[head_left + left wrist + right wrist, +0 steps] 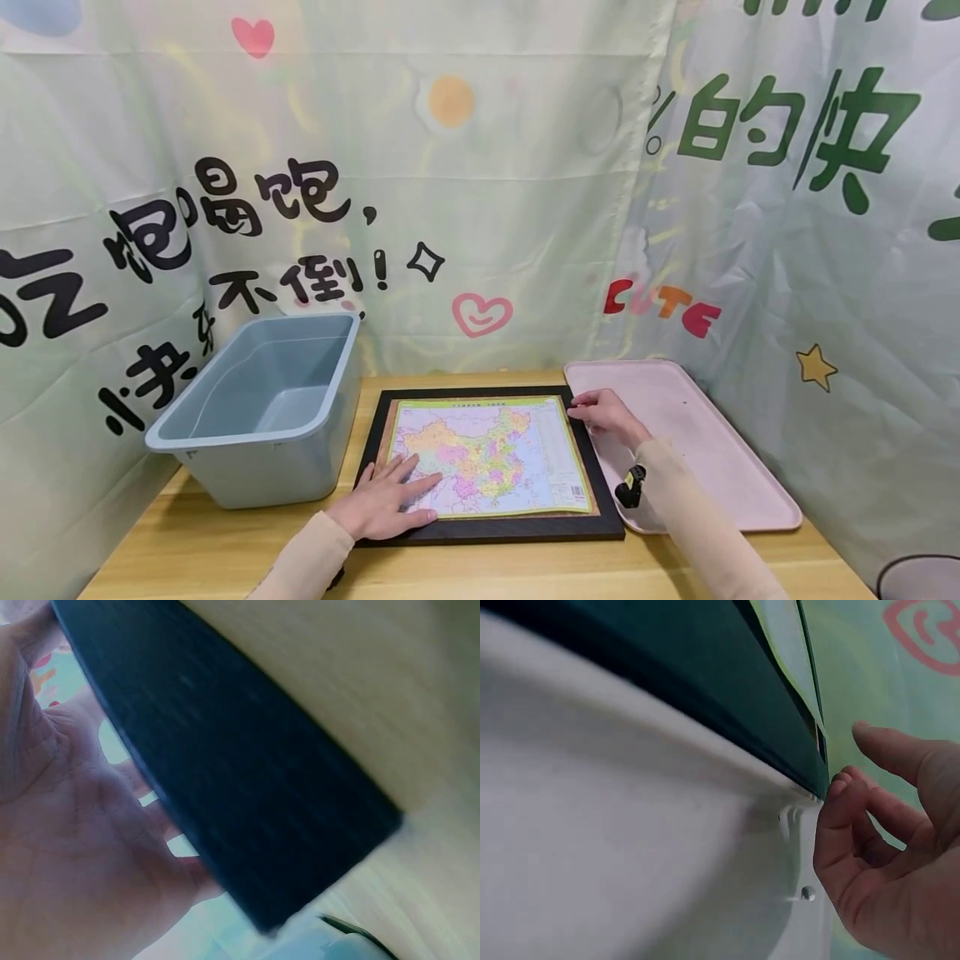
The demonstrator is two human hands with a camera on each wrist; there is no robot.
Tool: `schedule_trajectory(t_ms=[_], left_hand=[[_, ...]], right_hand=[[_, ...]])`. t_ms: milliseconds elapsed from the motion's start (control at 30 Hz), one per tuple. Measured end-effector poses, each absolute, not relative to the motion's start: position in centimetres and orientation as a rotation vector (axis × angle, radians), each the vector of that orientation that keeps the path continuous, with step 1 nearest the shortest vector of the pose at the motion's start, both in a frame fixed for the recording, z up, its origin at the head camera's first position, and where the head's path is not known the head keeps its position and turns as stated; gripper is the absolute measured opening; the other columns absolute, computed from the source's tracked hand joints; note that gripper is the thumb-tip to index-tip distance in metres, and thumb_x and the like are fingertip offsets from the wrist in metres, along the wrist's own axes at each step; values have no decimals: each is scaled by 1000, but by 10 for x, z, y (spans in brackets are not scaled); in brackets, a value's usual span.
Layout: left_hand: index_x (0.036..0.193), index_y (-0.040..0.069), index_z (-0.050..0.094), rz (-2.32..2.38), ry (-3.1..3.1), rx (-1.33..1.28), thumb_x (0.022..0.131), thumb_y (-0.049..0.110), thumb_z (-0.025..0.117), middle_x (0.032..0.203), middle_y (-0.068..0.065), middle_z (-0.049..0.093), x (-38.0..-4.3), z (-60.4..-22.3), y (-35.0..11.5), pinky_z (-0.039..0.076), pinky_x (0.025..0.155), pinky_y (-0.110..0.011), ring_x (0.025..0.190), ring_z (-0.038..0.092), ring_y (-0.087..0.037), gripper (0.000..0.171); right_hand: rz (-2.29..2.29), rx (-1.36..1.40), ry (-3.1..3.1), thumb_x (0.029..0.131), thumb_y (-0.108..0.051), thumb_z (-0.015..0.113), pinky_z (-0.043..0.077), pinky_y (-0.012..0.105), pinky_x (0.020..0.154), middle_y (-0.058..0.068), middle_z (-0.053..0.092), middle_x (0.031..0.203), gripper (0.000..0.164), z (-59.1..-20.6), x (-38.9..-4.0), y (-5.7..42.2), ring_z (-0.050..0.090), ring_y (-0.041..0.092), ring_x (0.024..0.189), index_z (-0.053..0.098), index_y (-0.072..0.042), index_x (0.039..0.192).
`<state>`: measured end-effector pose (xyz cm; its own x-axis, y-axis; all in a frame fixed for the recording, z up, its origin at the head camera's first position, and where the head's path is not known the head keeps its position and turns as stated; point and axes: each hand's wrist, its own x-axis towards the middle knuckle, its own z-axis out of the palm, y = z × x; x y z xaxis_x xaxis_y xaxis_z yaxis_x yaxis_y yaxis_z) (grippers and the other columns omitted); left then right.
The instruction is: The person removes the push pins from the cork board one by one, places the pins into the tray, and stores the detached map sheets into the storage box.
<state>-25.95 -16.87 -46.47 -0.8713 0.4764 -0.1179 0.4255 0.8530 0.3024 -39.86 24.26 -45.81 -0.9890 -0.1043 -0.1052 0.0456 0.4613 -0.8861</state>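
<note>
A map sheet with a yellow-green border lies on a board with a brown backing and a wide black frame. My left hand rests with spread fingers on the sheet's lower left corner, its palm over the frame; from below, the left wrist view shows the palm beside the black frame. At the upper right corner, my right hand is by the frame. Its thumb stands apart from the bent fingers in the right wrist view, with nothing visible between them.
A deep blue-grey plastic bin stands left of the board. To the right lies a pink tray, touching or partly under the frame's right side; a small shiny piece shows near it. Printed cloth hangs behind the wooden table.
</note>
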Motion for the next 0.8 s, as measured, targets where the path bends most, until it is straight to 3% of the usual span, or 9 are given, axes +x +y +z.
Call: schedule_trajectory(t_ms=[167, 533, 800], left_hand=[[148, 37, 43, 399, 2838, 703, 93, 69, 43, 161, -14, 26, -259, -464, -168, 13, 109, -74, 149, 18, -40, 64], [148, 37, 44, 392, 2841, 699, 93, 69, 44, 160, -14, 27, -260, -464, -168, 14, 108, -74, 149, 19, -40, 64], [148, 38, 44, 390, 2849, 695, 92, 69, 45, 160, -14, 28, -260, -465, -168, 14, 109, -74, 149, 19, -40, 64]], right_hand=[[-1399, -153, 2684, 87, -10, 72, 33, 22, 46, 1, 64, 74, 29, -459, -395, 235, 37, 7, 46, 68, 7, 110], [-1296, -164, 2777, 83, -7, 74, 33, 24, 50, 5, 64, 80, 31, -462, -387, 222, 36, 10, 52, 68, 7, 109], [-1347, -142, 2678, 86, -10, 72, 44, 29, 56, 10, 66, 95, 35, -452, -383, 224, 55, 17, 73, 63, 4, 117]])
